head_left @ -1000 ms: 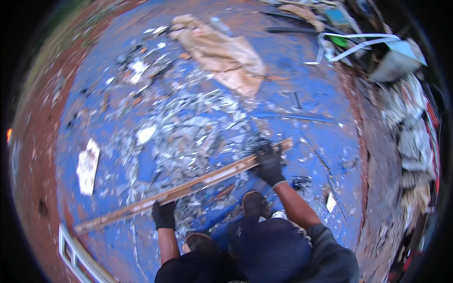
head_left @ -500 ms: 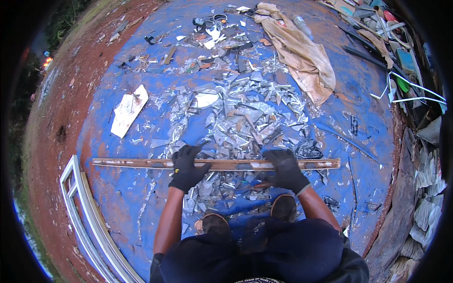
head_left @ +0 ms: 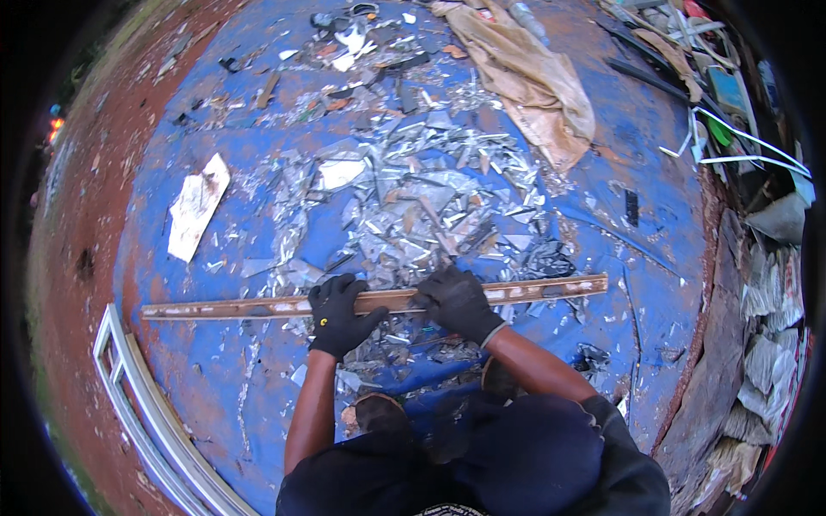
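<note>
A long, narrow wooden strip [head_left: 551,288], brown with flaking white patches, lies crosswise in front of me, its right end a little farther away than its left. My left hand [head_left: 341,316], in a black glove, is closed round it left of its middle. Close by, my right hand [head_left: 456,303], gloved alike, is closed on the strip too, its fingers bent over the far edge. Beyond and beneath the strip spreads a heap of broken glass shards [head_left: 430,198] on a blue tarp [head_left: 232,361].
A white frame [head_left: 142,413] lies at the left edge. A white broken sheet [head_left: 198,206] rests left of the shards. Farther off are a tan cloth [head_left: 533,77] and mixed scraps [head_left: 348,43]. Along the right side are piled scrap [head_left: 731,86] and crumpled pale sheets [head_left: 766,344].
My right hand has shifted left along the strip, nearer my left hand. The strip has tilted, its left end now nearer me. The whole view has shifted slightly.
</note>
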A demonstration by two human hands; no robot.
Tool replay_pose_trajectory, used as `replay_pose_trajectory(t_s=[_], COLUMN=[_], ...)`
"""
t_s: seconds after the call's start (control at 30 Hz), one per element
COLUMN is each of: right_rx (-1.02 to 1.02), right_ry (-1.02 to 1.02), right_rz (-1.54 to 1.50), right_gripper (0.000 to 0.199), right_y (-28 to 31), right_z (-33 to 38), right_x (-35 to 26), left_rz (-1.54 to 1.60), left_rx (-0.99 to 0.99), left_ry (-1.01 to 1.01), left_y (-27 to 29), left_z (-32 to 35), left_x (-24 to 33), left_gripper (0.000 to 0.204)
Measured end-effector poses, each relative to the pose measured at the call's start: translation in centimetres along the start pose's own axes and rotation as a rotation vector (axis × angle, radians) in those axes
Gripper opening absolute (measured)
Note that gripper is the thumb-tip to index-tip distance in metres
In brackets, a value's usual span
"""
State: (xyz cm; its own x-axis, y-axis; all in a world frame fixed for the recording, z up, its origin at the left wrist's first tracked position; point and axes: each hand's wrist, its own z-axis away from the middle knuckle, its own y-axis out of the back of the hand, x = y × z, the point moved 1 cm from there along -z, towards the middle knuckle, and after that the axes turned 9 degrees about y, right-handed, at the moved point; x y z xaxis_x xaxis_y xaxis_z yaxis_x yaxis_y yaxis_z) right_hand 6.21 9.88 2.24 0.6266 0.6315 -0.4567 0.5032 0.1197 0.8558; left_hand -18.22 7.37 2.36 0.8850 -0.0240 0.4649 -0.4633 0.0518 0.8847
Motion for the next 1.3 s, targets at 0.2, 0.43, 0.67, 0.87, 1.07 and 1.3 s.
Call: replay_pose_trajectory(t_s=[0.2,0.43,0.67,0.87,1.07,1.3], right_rx=[0.112,-0.020,-0.111,-0.166,-0.078,-0.254], right_ry=[0.037,0.207,0.026,0.251,0.238,0.376], right_rz=[-0.238,0.001,-0.159,-0.251,0.004,0.189], right_gripper=[0.026,0.026,0.020,0.023,0.029,0.028], right_y=[-0.2,1.4,-0.6,0.2,4.4,2.1], right_z=[0.6,-0.1,0.1,0.2,-0.8,-2.2], right_x=[0.4,-2.4,-1.3,1.5,-1.2,-2.5], left_rz=[0.013,-0.018,-0.012,-0.017,-0.041,-0.028], left_rx=[0.086,0.097,0.072,0.057,0.047,0.076], left_ry=[-0.039,-0.035,-0.022,-0.011,0.002,-0.014], left_y=[-0.5,-0.3,-0.4,-0.4,-0.3,-0.2], left_z=[0.2,0.4,0.3,0.3,0.1,0.4], left_x=[-0.9,-1.2,-1.1,-1.2,-0.9,-1.0], left_gripper=[0.059,0.060,0.060,0.058,0.059,0.059])
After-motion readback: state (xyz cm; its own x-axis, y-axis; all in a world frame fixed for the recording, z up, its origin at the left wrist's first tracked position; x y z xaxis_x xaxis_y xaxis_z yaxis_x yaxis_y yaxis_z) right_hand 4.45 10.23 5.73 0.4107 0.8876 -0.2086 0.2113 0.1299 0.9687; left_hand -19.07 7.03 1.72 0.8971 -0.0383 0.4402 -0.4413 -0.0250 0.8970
